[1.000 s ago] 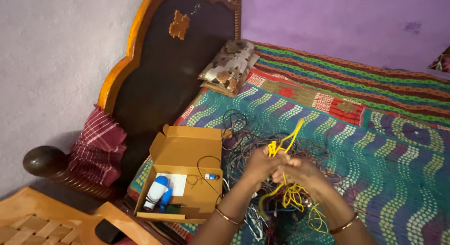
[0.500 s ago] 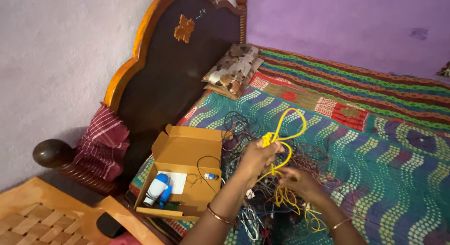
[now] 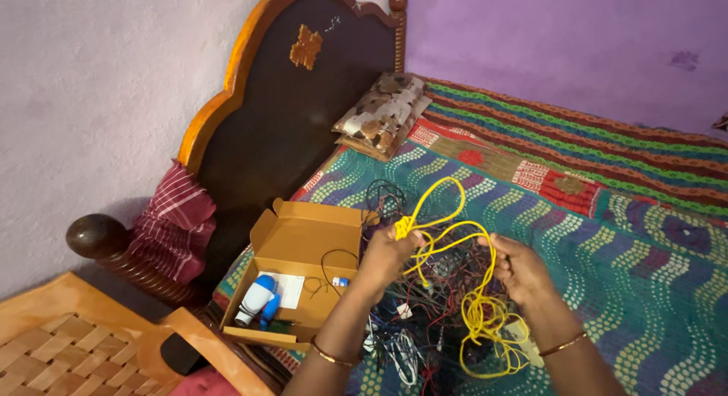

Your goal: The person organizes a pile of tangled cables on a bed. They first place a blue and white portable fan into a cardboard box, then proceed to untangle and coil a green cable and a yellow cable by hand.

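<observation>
Head view recorded: left hand (image 3: pixel 385 252) pinched shut on yellow wire (image 3: pixel 455 237), right hand (image 3: pixel 522 269) gripping another strand, loops stretched between them above a wire tangle (image 3: pixel 425 320) on the bedspread (image 3: pixel 644 290), open box (image 3: pixel 299 271) just left.

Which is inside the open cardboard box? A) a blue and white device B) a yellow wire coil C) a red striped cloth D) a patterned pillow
A: the blue and white device lies in the cardboard box; both hands hold the yellow wire over the bed.
</observation>
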